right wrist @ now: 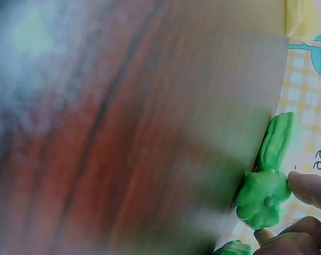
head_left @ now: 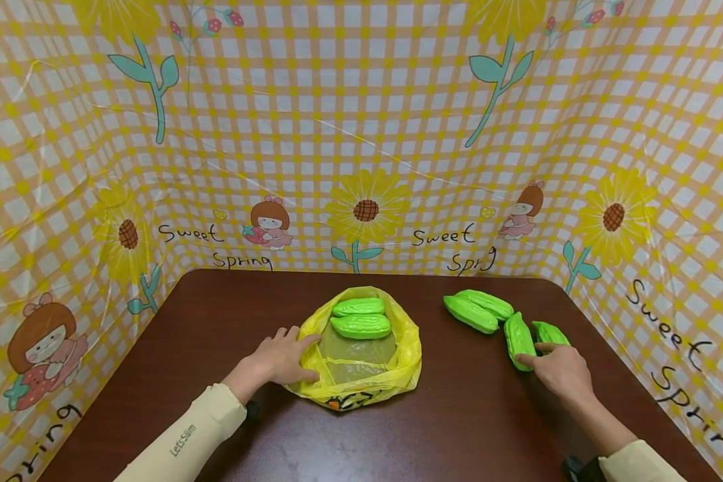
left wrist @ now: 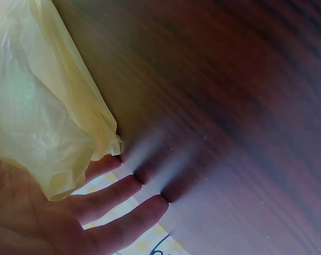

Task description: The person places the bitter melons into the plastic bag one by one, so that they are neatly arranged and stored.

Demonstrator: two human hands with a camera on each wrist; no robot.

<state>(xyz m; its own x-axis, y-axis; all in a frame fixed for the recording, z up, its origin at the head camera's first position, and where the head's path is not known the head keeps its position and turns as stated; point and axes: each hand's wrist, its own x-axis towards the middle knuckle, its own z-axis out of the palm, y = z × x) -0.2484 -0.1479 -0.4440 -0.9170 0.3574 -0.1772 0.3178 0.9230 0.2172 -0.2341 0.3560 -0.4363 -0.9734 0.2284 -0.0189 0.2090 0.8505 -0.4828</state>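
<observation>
A yellow plastic bag [head_left: 411, 358] lies with its mouth wide, two bright green ridged gourds [head_left: 360, 327] like bitter melons inside it. At its left rim rests my left hand [head_left: 282, 358], fingers spread, thumb and forefinger over the edge. In the left wrist view three straight fingers [left wrist: 126, 226] show beside the yellow film [left wrist: 38, 117], which covers part of the palm. My right hand [head_left: 563, 370] pinches the near end of another green gourd [head_left: 517, 331]. In the right wrist view that gourd's lobed end [right wrist: 261, 196] sits between thumb [right wrist: 312, 187] and curled fingers.
Two more green gourds [head_left: 472, 313] lie together right of the bag, touching near the pinched one. Another gourd [head_left: 549, 333] is partly hidden behind my right hand. The dark brown table [head_left: 446, 415] is bordered at the back and sides by checked, sunflower-printed cloth [head_left: 361, 134].
</observation>
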